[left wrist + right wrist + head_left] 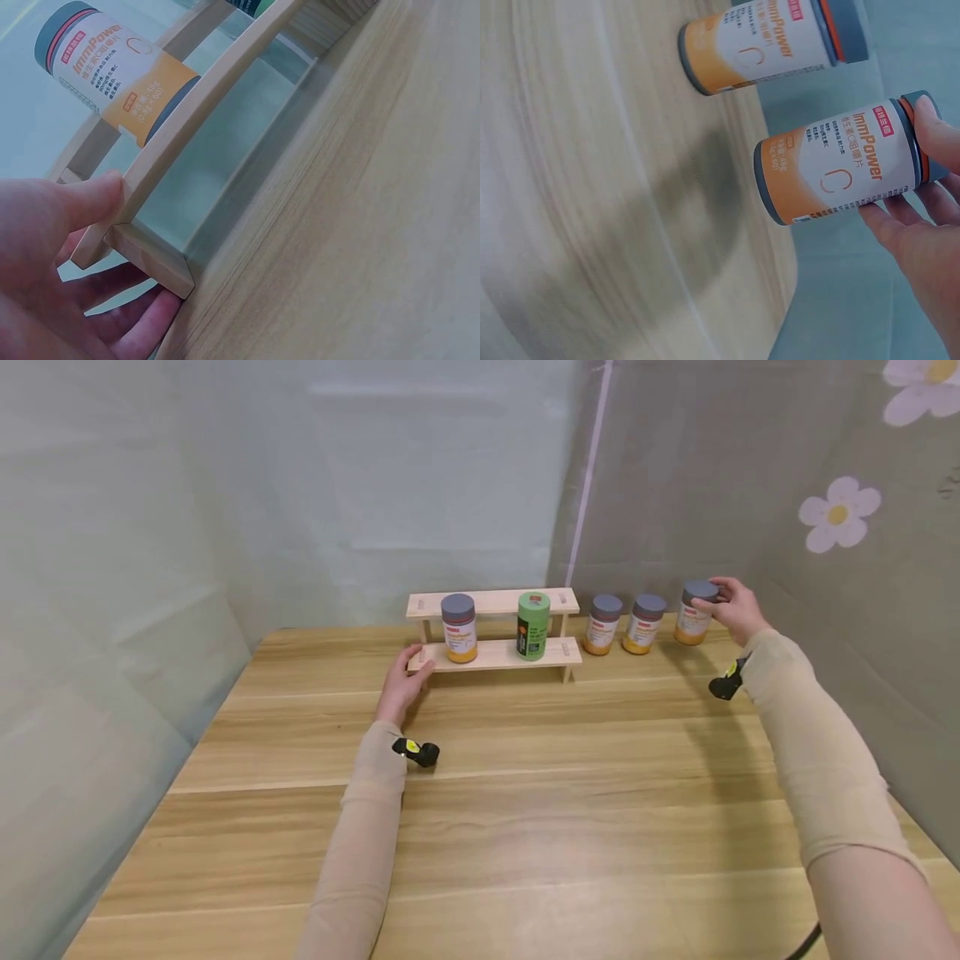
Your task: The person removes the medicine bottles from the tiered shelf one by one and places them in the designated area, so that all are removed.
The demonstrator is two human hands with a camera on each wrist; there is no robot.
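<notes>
A two-tier wooden rack (555,649) (217,90) stands at the back of the table. On its lower shelf are an orange-and-white bottle with a grey lid (458,628) (112,75) and a green bottle (532,625). My left hand (416,667) (139,247) pinches the left end of that shelf, thumb (90,199) on top and fingers underneath. My right hand (712,597) (900,165) grips a third orange bottle (693,614) (840,161) by its grey lid, at the far right. Whether that bottle rests on the table I cannot tell.
Two more orange bottles (602,624) (645,623) stand on the wooden table (525,793) between the rack and the held one; the nearer of them (772,45) shows in the right wrist view. Curtain walls (825,468) close in the back and sides.
</notes>
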